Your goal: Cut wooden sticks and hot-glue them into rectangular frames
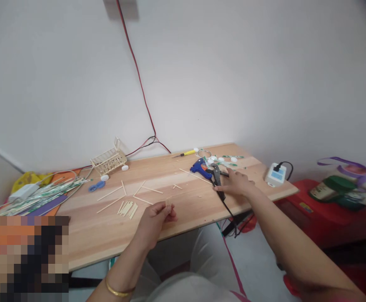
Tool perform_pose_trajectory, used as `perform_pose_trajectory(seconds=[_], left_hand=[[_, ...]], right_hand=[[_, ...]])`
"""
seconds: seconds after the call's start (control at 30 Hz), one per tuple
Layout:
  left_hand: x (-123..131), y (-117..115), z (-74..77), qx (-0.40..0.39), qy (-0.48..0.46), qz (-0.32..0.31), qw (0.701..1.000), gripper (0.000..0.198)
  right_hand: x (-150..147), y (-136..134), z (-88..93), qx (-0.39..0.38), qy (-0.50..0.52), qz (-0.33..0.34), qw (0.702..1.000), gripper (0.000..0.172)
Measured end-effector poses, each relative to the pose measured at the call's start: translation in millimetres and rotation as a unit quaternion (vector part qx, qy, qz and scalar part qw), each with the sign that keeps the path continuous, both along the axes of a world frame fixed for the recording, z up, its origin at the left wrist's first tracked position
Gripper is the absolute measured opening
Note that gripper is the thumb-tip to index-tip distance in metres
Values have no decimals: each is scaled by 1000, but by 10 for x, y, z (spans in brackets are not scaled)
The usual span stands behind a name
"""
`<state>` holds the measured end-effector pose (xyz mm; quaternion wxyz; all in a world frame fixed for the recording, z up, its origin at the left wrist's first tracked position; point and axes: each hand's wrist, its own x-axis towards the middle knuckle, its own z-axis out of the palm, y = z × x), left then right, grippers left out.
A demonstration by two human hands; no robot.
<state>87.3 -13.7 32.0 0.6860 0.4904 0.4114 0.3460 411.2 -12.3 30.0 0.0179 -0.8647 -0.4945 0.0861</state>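
Over the front part of a wooden counter [91, 243], a few short pale sticks [168, 202] are pinched between the thumb and fingers of the left hand [157, 214], their tips exposed; light, stiff and dry by their look, they could probably be snapped by hard bending and are best gripped gently near mid-length. Beside the blue glue gun [201, 168], a grey hand tool [216, 175], likely heavier and best taken by its dark handles, is reached for by the right hand [237, 183], fingers spread, contact uncertain. Farther left, more short sticks [128, 209] are laid out before a slatted model [109, 160].
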Motion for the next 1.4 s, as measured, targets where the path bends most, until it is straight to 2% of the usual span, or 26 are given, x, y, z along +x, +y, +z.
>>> perform_pose_trajectory(seconds=[0.07,0.27,0.4,0.47,0.57,0.63,0.7,0.8,0.93,1.07,1.4], left_hand=[[-18,2,-14,-15,-16,11,1000,29],[-63,-12,-36,-74,-77,34,994,40],[-122,-17,-24,-67,-93,27,993,35],[-147,-14,-16,-54,-89,29,994,31],[-157,-9,-10,-25,-73,39,996,27],[-145,-12,-14,7,-58,48,997,26],[-129,-22,-16,48,-35,55,997,25],[-121,-59,14,129,16,67,989,23],[-162,-127,143,257,117,80,956,20],[-206,-180,241,314,163,89,931,20],[-207,-236,243,362,135,92,918,24]], right_hand=[[60,2,15,-9,15,11,1000,98],[100,-28,30,11,8,-15,1000,68],[165,-126,59,79,106,10,991,56],[177,-211,90,98,201,31,974,51],[54,-372,177,90,377,94,917,54],[-146,-482,258,97,418,131,894,55],[-419,-580,338,117,372,184,902,52],[-853,-694,403,153,306,278,897,48],[-1240,-784,383,183,281,302,892,46],[-1358,-826,362,194,269,301,894,49],[-1434,-849,410,168,267,311,897,45]])
